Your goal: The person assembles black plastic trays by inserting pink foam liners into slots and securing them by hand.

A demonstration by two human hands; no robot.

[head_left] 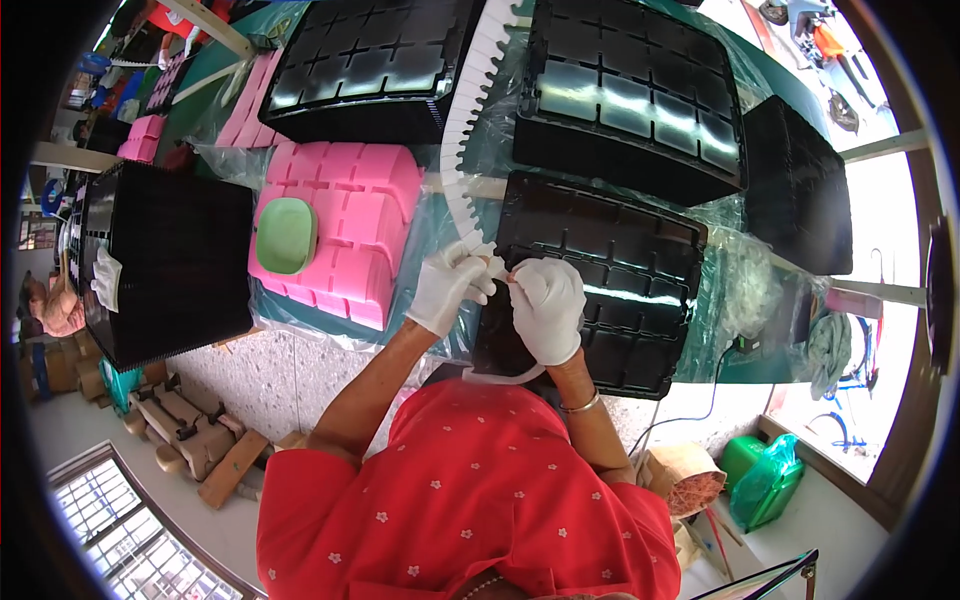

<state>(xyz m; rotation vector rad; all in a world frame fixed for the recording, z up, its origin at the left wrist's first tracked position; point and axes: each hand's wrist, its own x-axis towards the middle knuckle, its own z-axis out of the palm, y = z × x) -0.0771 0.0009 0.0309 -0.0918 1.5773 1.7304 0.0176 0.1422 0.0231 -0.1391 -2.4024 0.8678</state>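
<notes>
My left hand (452,287), in a white glove, is closed at the near end of a long row of white notched pieces (470,115). Its fingertips pinch a small white piece (495,267). Close by on the right, my right hand (549,308), also gloved, has its fingers pressed together over the left edge of a black compartmented tray (610,300). What the right fingers grip, if anything, is hidden. A white band (505,378) curves below the right hand, in front of my red top.
Pink moulded trays (345,215) bear a green soap-dish-shaped tray (286,236) at left. Black tray stacks (168,265) stand at far left, with others (630,90) at the back and right. Crumpled clear plastic (745,290) lies beside the tray. A cable (690,415) hangs off the table.
</notes>
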